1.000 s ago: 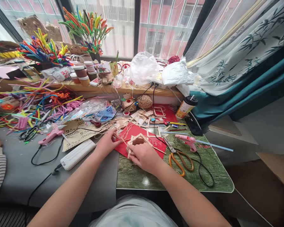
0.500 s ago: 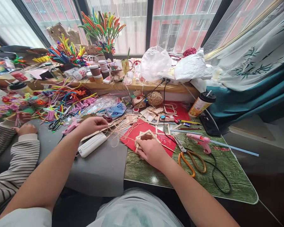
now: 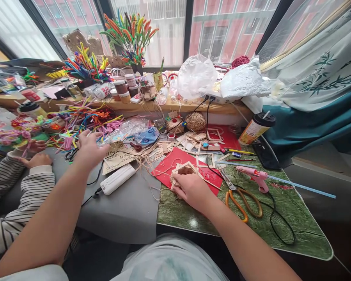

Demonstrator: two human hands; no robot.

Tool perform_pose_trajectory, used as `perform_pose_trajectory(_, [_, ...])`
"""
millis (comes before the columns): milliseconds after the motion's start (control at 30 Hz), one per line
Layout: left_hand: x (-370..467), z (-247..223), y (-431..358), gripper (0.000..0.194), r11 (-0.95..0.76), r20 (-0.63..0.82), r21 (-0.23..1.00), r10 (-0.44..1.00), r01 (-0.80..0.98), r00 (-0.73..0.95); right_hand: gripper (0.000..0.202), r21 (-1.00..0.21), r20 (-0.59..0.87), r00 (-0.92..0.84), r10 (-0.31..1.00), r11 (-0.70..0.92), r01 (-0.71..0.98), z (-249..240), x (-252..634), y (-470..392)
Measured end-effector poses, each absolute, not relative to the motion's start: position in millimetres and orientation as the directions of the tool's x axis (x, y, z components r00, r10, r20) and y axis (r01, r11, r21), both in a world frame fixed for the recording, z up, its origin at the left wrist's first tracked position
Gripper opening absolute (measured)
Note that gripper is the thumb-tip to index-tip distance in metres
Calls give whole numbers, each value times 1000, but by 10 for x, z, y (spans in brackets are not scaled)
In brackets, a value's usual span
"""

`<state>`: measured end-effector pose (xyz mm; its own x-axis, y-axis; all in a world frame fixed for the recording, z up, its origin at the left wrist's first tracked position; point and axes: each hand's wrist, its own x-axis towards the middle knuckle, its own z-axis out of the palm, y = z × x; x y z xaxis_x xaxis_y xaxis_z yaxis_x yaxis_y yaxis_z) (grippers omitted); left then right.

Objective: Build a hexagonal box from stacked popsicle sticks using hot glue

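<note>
My right hand (image 3: 191, 189) grips the near left edge of a hexagonal craft-stick box (image 3: 190, 167). The box rests on a red sheet (image 3: 166, 166), its hollow inside facing up. Loose twine (image 3: 152, 166) trails leftward from it. Over on the left, my left hand (image 3: 92, 150) is above the grey table covering, fingers curved and thumb apart, with no held thing visible. Black-handled scissors (image 3: 70, 155) lie just beyond its left side. A printed kraft-paper sheet (image 3: 117, 160) and a white power strip (image 3: 118, 179) lie to its right.
At right lie large scissors with orange-brown handles (image 3: 242, 201), a pink glue gun (image 3: 256, 175) with a long glue stick, and a lidded cup (image 3: 256, 127). Pipe cleaners (image 3: 76, 113) heap at back left. Another person's hand (image 3: 40, 160) is at far left.
My left hand has moved left and away from the twine, uncovering the printed paper. It now covers the spot where another pink glue gun lay. My right hand keeps holding the box.
</note>
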<state>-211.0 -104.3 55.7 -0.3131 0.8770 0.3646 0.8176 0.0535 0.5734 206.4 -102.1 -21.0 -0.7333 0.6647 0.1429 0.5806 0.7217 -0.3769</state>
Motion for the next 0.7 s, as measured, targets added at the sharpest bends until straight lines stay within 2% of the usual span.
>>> perform_pose_trajectory(33, [-1952,551,-1099,58,60,441,520,836,852,-327,28,-375,141,-735,663,723,580,-212,2063,-1022])
perform_pose_trajectory(100, [-1599,541,-1135,51,2,552,320,812,947,-189,31,-361,137,-740,658,729,582,-200,2067,-1017])
perform_pose_trajectory(133, [-1430,531,-1105,43,-70,482,274,873,959,-74,31,-352,136,-744,654,734,581,-186,2074,-1011])
perform_pose_trajectory(167, [-1280,512,-1045,36,-134,297,257,953,957,54,32,-343,136,-751,646,742,576,-167,2085,-1002])
perform_pose_trajectory(200, [-1157,483,-961,36,-145,43,237,989,961,139,32,-336,136,-762,633,753,565,-144,2100,-990])
perform_pose_trajectory(233, [-1063,441,-863,34,-144,-90,236,982,961,169,32,-330,133,-776,617,766,552,-118,2119,-976])
perform_pose_trajectory(300, [-960,329,-667,33,-137,-243,241,950,961,197,29,-316,117,-806,580,791,524,-64,2164,-945])
perform_pose_trajectory(367, [-939,208,-525,46,-128,-363,252,906,959,217,27,-309,99,-828,552,808,502,-17,2213,-916])
perform_pose_trajectory(433, [-958,117,-455,42,-118,-457,262,859,958,231,27,-317,90,-835,542,811,492,15,2256,-894])
perform_pose_trajectory(567, [-1037,104,-409,15,-102,-538,267,809,958,236,25,-328,84,-843,531,814,480,31,2307,-872])
perform_pose_trajectory(633, [-1088,188,-371,10,-90,-499,271,838,958,220,25,-319,86,-850,520,822,471,22,2315,-868])
perform_pose_trajectory(700, [-1151,339,-310,10,-74,-396,288,899,955,189,25,-313,97,-851,517,827,467,10,2318,-866])
